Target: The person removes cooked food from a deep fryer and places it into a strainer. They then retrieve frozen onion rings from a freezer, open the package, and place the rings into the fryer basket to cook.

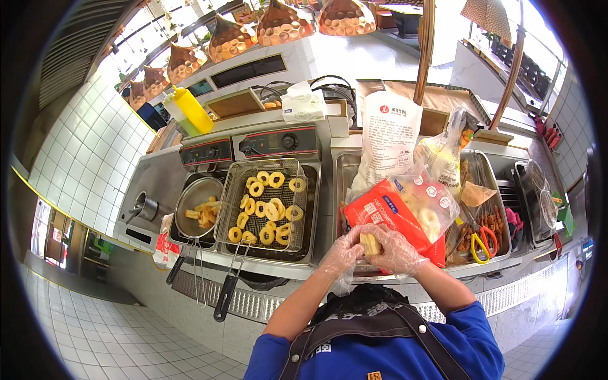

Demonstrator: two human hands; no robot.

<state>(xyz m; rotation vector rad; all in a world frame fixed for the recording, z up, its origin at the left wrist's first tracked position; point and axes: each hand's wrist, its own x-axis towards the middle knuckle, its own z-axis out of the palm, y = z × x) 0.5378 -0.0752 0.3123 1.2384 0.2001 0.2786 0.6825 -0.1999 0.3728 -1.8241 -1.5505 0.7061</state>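
Note:
In clear plastic gloves, my left hand [344, 254] and my right hand [395, 251] meet around a pale yellow piece of food [370, 244], perhaps rings pressed together. Their fingers hide part of it. Just beyond them leans a red food bag [380, 206] with a see-through part, in which pale rings [428, 221] show. To the left, a wire fryer basket [304, 228] with a black handle sits over the fryer well, and several yellow rings [256, 189] lie scattered in it.
A round strainer [185, 190] holds fried pieces [204, 213] left of the basket. Scissors [480, 247] with yellow and red handles rest at the right tray, near skewered meat [494, 223]. A white printed bag [389, 137] stands behind; a yellow squeeze bottle [194, 110] is at the back left.

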